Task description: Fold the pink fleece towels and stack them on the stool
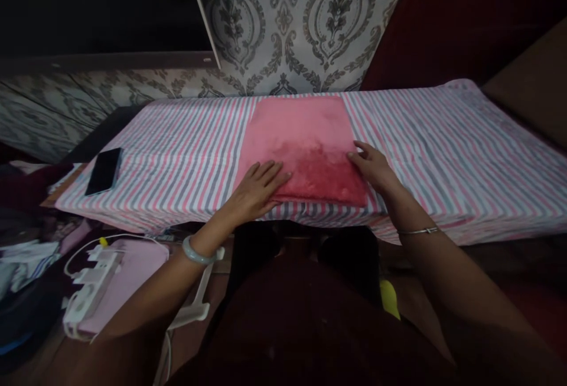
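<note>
A square piece of pink plush fabric [301, 123] lies flat across the striped cloth in front of me. Its near part looks darker red, as if the pile were brushed another way. My left hand [259, 188] rests palm down on the near left corner, fingers stretched and spread. At the right edge of the plush piece is my right hand [372, 164], its thumb and forefinger touching the edge and slightly apart. The other fingers of that hand are partly hidden.
A striped cloth [186, 155] covers the table. A phone [104, 171] lies at its left end. Below left, a white power strip [95, 285] with cables sits on a pink surface. A dark screen [101, 7] hangs above the back left, before a patterned wall [283, 25].
</note>
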`<action>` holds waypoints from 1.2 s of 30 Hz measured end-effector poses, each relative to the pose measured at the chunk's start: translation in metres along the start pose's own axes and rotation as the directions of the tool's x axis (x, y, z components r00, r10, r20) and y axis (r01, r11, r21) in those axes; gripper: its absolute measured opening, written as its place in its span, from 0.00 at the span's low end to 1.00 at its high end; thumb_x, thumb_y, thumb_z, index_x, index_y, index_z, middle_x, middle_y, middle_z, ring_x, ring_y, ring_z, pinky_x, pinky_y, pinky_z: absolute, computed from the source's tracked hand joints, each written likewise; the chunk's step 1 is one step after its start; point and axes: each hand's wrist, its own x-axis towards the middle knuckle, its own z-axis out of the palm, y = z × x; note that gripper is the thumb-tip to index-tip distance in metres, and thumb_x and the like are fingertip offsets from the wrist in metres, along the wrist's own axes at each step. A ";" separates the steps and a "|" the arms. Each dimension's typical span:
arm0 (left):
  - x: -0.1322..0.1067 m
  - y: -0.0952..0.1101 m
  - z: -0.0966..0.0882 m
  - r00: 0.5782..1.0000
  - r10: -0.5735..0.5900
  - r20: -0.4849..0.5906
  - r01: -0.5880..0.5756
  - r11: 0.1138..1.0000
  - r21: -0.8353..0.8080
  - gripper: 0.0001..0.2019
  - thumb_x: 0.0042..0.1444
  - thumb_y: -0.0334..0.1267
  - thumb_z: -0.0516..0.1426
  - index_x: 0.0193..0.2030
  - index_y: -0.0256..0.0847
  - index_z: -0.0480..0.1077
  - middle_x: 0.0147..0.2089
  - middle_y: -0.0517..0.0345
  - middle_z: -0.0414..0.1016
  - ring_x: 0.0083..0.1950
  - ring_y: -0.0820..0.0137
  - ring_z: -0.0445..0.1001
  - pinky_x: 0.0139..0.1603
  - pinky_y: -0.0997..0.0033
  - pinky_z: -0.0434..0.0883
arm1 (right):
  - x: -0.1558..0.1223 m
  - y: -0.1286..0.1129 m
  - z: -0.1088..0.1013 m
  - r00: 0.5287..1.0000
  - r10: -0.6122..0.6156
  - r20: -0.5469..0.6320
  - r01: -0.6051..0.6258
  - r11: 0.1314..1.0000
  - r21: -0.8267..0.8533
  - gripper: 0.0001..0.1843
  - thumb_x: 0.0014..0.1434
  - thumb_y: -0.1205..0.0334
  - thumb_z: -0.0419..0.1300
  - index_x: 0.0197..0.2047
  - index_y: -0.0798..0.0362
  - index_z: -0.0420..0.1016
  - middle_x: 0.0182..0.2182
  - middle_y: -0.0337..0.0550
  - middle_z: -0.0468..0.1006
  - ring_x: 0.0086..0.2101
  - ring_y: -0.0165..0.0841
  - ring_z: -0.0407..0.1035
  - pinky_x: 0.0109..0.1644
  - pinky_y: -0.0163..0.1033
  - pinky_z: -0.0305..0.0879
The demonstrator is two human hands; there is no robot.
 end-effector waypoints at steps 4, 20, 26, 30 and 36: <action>-0.005 -0.003 0.015 0.999 0.012 -0.053 -0.012 1.000 0.012 0.30 0.62 0.32 0.56 0.72 0.41 0.61 0.74 0.44 0.60 0.76 0.52 0.54 0.75 0.45 0.52 | -0.013 -0.008 -0.006 0.990 0.125 0.068 -0.137 0.965 0.224 0.40 0.58 0.50 0.64 0.68 0.60 0.65 0.51 0.56 0.79 0.42 0.42 0.77 0.48 0.50 0.76; 0.001 -0.010 0.029 0.971 0.066 -0.230 -0.015 0.976 0.219 0.24 0.66 0.26 0.50 0.67 0.42 0.68 0.69 0.44 0.69 0.71 0.52 0.64 0.68 0.45 0.64 | 0.003 -0.009 0.006 0.990 -0.138 -0.032 0.141 0.933 0.332 0.46 0.56 0.55 0.65 0.75 0.49 0.53 0.63 0.52 0.71 0.55 0.45 0.73 0.55 0.51 0.76; -0.010 -0.012 0.035 0.980 0.087 -0.178 -0.047 0.975 0.219 0.29 0.61 0.27 0.52 0.70 0.40 0.62 0.72 0.44 0.63 0.74 0.51 0.59 0.71 0.45 0.61 | -0.009 0.013 0.013 0.997 0.049 0.052 -0.067 0.891 0.449 0.50 0.53 0.56 0.67 0.75 0.50 0.51 0.56 0.51 0.78 0.47 0.44 0.78 0.52 0.51 0.78; -0.017 -0.012 0.027 0.957 0.084 -0.279 -0.031 0.982 0.188 0.26 0.63 0.34 0.54 0.69 0.37 0.63 0.69 0.39 0.66 0.70 0.51 0.64 0.67 0.45 0.65 | -0.012 0.004 0.005 0.993 0.060 0.100 -0.102 0.865 0.491 0.52 0.53 0.50 0.68 0.75 0.50 0.50 0.58 0.53 0.76 0.52 0.47 0.76 0.55 0.53 0.77; -0.020 -0.013 0.029 0.922 0.103 -0.372 -0.009 0.969 0.248 0.15 0.65 0.32 0.53 0.56 0.36 0.73 0.57 0.39 0.76 0.58 0.53 0.72 0.55 0.49 0.71 | -0.014 0.003 0.008 0.988 -0.153 -0.013 0.149 0.939 0.310 0.52 0.51 0.47 0.70 0.74 0.51 0.56 0.70 0.53 0.62 0.67 0.50 0.60 0.70 0.55 0.60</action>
